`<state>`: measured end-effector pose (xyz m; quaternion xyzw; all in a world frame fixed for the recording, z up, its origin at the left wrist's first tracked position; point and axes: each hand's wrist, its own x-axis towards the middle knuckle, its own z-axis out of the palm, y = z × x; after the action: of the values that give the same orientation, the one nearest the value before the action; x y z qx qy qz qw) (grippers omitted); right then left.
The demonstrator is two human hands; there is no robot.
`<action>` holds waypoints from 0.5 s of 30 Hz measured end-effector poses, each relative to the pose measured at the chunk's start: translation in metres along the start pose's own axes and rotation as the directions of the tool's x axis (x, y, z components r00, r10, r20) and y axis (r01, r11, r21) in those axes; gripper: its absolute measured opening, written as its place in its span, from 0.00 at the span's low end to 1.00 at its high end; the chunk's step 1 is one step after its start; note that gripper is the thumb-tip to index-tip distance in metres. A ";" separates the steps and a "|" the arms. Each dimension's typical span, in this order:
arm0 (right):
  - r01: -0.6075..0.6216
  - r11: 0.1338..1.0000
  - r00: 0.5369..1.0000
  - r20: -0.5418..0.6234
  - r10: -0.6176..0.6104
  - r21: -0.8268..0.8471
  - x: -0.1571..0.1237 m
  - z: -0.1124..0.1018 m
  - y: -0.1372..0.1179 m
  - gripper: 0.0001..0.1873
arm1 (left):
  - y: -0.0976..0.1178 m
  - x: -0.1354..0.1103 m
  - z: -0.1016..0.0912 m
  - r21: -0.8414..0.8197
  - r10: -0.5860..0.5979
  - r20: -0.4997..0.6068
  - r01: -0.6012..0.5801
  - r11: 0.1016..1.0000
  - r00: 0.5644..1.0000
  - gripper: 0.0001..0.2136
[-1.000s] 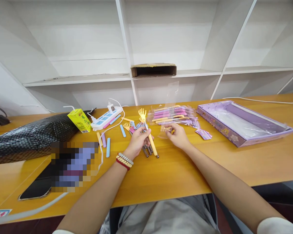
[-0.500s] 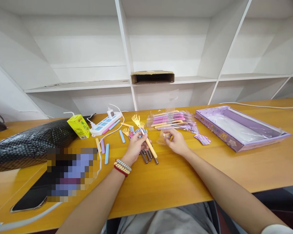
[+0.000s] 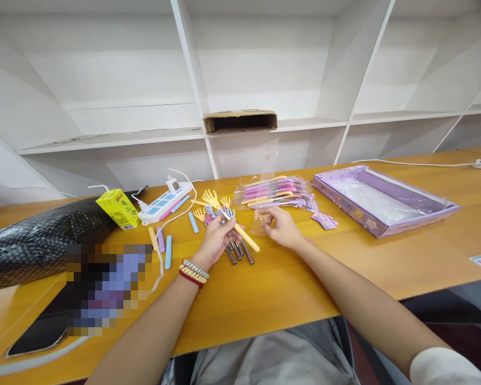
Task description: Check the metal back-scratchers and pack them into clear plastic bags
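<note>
My left hand [image 3: 215, 240] is closed round a yellow back scratcher [image 3: 247, 238]; its claw end points away from me and its handle points toward my right. Beneath that hand lies a pile of loose back scratchers [image 3: 238, 252] with bare metal ends and yellow, blue and pink claws. My right hand [image 3: 284, 229] pinches a clear plastic bag [image 3: 258, 223] at its near end. Just beyond it, several wrapped back scratchers [image 3: 272, 191] are stacked. Loose coloured handles, including a blue handle [image 3: 168, 252] and a purple handle [image 3: 161, 239], lie left of the pile.
Small purple cards [image 3: 324, 221] lie beside a shallow purple box [image 3: 379, 230] at right. On the left are a power strip [image 3: 166, 204] with cables, a yellow drink carton [image 3: 118, 208], a black wrapped bundle [image 3: 44, 235] and a phone [image 3: 40, 321]. White shelves hold a cardboard box [image 3: 240, 122].
The camera view has shifted, so most things sit slightly further left. My left hand still holds the yellow back scratcher, whose handle now tilts more to the right. My right hand stays at the bag.
</note>
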<state>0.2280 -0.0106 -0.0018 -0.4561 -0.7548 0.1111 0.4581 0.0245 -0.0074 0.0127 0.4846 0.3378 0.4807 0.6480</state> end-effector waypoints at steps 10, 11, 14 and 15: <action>-0.157 0.947 0.985 0.119 0.128 0.280 -0.002 0.006 0.004 0.21 | 0.004 0.000 0.005 -0.118 0.101 -0.072 -0.109 0.987 0.992 0.09; -0.182 0.931 0.980 0.132 0.147 0.315 -0.001 0.006 0.004 0.21 | 0.004 0.000 0.005 -0.107 0.102 -0.073 -0.109 0.988 0.992 0.08; -0.263 0.864 0.964 0.140 0.224 0.429 0.002 0.004 0.003 0.18 | 0.005 -0.002 0.004 -0.071 0.067 0.006 -0.066 0.995 0.998 0.08; -0.282 0.841 0.959 0.130 0.251 0.462 0.003 0.003 0.003 0.17 | 0.005 -0.003 0.004 -0.055 0.035 0.062 -0.031 0.998 0.997 0.09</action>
<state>0.2268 -0.0056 -0.0037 -0.4263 -0.6480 0.3702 0.5113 0.0256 -0.0114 0.0188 0.4872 0.2961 0.4848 0.6633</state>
